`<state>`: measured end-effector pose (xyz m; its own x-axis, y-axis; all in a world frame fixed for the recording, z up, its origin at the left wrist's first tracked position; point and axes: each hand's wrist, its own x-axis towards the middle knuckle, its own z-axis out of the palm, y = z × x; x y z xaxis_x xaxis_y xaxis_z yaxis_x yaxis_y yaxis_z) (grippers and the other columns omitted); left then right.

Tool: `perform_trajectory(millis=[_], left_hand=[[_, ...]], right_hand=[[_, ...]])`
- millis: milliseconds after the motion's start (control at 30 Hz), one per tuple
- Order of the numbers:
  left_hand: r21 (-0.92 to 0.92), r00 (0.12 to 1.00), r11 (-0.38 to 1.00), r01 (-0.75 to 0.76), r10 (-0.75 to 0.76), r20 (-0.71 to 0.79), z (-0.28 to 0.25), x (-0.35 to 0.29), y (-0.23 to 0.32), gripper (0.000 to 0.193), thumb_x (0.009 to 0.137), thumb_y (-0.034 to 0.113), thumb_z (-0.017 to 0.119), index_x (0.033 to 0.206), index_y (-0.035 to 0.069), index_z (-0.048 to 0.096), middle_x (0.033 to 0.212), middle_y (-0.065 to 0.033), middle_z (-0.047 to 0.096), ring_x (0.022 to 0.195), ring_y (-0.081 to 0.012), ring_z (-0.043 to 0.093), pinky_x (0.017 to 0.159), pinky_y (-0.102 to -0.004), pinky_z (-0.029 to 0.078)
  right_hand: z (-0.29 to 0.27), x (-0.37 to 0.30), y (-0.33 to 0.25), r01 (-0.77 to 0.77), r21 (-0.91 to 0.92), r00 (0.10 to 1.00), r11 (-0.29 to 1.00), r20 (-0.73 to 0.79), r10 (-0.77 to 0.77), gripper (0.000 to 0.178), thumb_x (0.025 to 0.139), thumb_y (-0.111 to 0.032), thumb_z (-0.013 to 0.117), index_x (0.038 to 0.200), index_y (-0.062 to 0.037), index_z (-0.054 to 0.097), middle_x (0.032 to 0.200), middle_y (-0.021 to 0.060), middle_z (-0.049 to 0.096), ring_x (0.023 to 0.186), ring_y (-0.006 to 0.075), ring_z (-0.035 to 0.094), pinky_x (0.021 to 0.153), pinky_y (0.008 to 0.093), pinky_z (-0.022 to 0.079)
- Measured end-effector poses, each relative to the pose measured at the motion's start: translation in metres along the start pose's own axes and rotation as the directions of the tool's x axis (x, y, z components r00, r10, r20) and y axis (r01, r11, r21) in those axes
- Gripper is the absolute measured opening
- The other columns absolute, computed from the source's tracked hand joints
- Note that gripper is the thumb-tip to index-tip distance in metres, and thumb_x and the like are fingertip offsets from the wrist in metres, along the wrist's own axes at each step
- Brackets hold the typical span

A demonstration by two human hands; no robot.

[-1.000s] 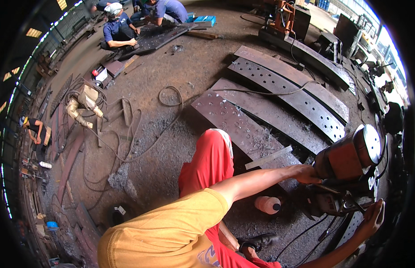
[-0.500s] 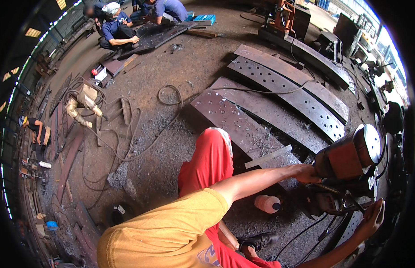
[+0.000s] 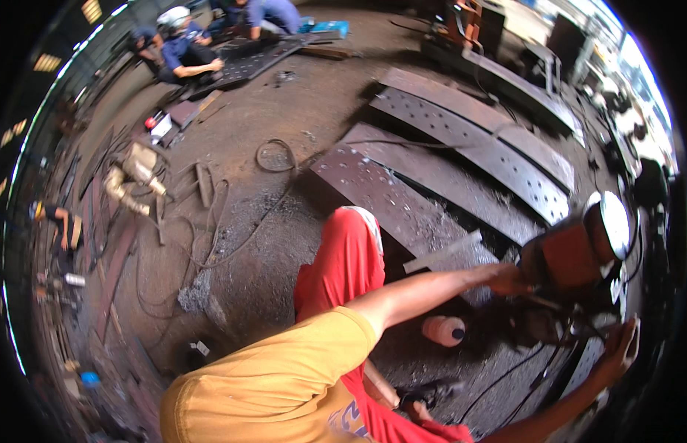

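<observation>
On the right stands a drilling machine with a red-brown body and a round, whitish top. My left hand reaches across to its near side, fingers closed around a thin lever below the body. Further right and lower, my right hand is curled at another lever of the same machine. Both hands are blurred, and part of each grip is hidden. A pinkish-white bottle with a dark cap is just below my left forearm.
Long steel plates with drilled holes lie beyond my knee, and a flat metal strip rests on the nearest. Cables loop over the floor among metal shavings. Several people sit or bend around a dark plate at the far left.
The whole view has shifted slightly and blurred. My right hand sits a little higher in the picture, while both hands stay at the machine. A far person at upper left has leaned lower.
</observation>
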<state>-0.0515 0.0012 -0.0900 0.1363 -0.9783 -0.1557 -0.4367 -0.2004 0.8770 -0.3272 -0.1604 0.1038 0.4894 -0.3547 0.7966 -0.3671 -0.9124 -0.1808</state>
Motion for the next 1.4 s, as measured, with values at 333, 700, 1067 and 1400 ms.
perform_trajectory(millis=[333,700,1067,1400], left_hand=[[-0.66,0.875,0.734,0.159,-0.415,-0.25,0.008,-0.017,-0.101,0.039,0.093,0.037,0.066,0.089,-0.001,0.069,0.07,-0.0093,0.066,0.055,-0.0193,0.064,0.049,-0.0326,0.052],[-0.831,0.697,0.002,-0.557,-0.544,-0.468,-0.044,-0.017,-0.056,0.023,0.078,0.01,0.052,0.098,0.001,0.061,0.054,0.0051,0.039,0.045,-0.0104,0.036,0.061,-0.0291,0.045],[0.431,0.385,0.681,-0.593,0.709,-0.591,0.078,0.014,0.341,0.029,0.079,0.033,0.067,0.086,0.005,0.063,0.072,-0.0124,0.063,0.069,-0.0243,0.064,0.064,-0.0379,0.046],[0.535,0.608,0.426,-0.73,0.761,0.224,0.32,0.077,0.254,0.022,0.09,0.022,0.054,0.081,0.01,0.07,0.074,-0.0089,0.07,0.077,-0.0266,0.069,0.071,-0.0404,0.05]], right_hand=[[0.021,0.028,-0.082,-0.453,0.693,0.78,0.561,0.004,0.625,0.024,0.096,-0.021,0.067,0.098,0.0019,0.072,0.067,-0.0017,0.056,0.05,0.0019,0.04,0.046,0.0211,0.024],[-0.002,-0.006,-0.041,-0.115,0.927,0.688,0.357,-0.185,0.702,0.015,0.094,-0.014,0.066,0.093,0.0008,0.07,0.064,0.0023,0.057,0.048,0.006,0.045,0.044,0.0211,0.03],[0.131,-0.295,0.085,0.183,0.962,-0.014,-0.201,0.207,0.978,0.031,0.104,-0.022,0.044,0.076,-0.0114,0.049,0.061,-0.0032,0.037,0.055,0.0108,0.038,0.065,0.0277,0.048],[0.132,-0.356,0.039,-0.525,0.802,-0.079,-0.284,0.286,0.955,0.02,0.093,-0.01,0.059,0.113,-0.0046,0.059,0.089,0.0118,0.06,0.083,0.023,0.062,0.076,0.0362,0.057]])
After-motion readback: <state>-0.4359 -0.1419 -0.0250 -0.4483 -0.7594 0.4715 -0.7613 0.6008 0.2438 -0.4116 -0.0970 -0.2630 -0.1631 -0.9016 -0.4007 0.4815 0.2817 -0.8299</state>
